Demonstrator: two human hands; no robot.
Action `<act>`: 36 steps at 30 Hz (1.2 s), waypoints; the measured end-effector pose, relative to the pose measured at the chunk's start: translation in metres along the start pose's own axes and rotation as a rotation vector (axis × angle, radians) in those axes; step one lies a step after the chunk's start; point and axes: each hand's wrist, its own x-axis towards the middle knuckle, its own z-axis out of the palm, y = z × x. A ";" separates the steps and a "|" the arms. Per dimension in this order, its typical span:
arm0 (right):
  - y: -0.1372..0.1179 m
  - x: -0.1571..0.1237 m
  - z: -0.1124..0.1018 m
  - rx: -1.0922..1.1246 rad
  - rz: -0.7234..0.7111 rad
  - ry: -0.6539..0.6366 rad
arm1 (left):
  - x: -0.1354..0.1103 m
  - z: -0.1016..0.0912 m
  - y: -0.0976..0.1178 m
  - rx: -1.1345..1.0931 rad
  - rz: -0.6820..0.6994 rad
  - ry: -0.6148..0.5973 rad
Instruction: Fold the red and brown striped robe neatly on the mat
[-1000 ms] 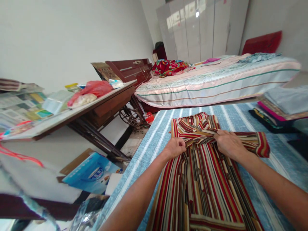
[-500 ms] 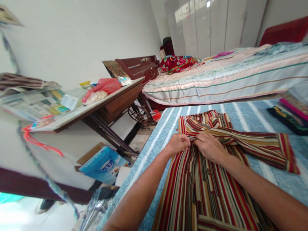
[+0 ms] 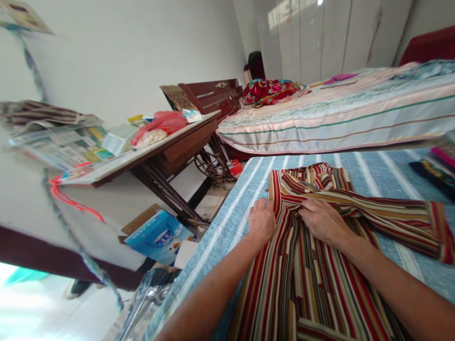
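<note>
A long-sleeved striped dress point(image 3: 295, 265) in red, tan, black and cream lies on a blue-and-white striped bed cover point(image 3: 231, 215). One sleeve point(image 3: 398, 215) is folded across it and points to the right; the lower end runs out of view. My left hand point(image 3: 262, 221) rests at the dress's left edge below the shoulder, back upward, fingers stretched away from me and slightly apart. Over the upper middle, just below the folded sleeve, my right hand point(image 3: 323, 221) has its fingers bent and pressed together on the cloth. Its fingertips are partly hidden.
A pile of folded clothes point(image 3: 435, 170) lies at the right. Beyond is a second bed point(image 3: 320, 125) with a red flowered bundle point(image 3: 268, 91). To the left, a sewing-machine table point(image 3: 152, 154) carries bags and boxes. A blue carton point(image 3: 161, 237) stands on the floor beside the bed.
My left hand has let go of its pinch near the right hand and moved outward to the dress's left edge, its fingers straightening. My right hand stays at nearly the same spot on the cloth.
</note>
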 end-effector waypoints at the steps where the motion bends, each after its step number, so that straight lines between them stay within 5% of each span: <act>1: -0.001 0.000 0.000 -0.003 -0.001 -0.002 | 0.003 0.001 0.001 -0.039 0.026 0.003; 10: 0.000 -0.001 -0.001 -0.018 -0.011 -0.050 | 0.021 0.030 -0.007 -0.147 0.106 -0.206; 19: -0.012 -0.003 -0.015 -0.046 -0.104 0.006 | 0.015 0.002 -0.005 -0.196 0.131 -0.163; 24: -0.032 -0.020 -0.029 -0.033 -0.139 0.008 | -0.021 -0.020 -0.015 -0.206 0.267 -0.127; 27: -0.041 -0.030 -0.034 -0.036 -0.108 -0.008 | -0.063 -0.035 -0.013 -0.217 0.189 -0.132; 32: -0.052 -0.031 -0.039 -0.076 -0.077 -0.137 | -0.127 -0.047 0.017 -0.235 0.037 -0.219; 36: -0.059 -0.025 -0.036 -0.103 -0.088 -0.190 | -0.141 -0.043 0.042 -0.207 -0.030 -0.326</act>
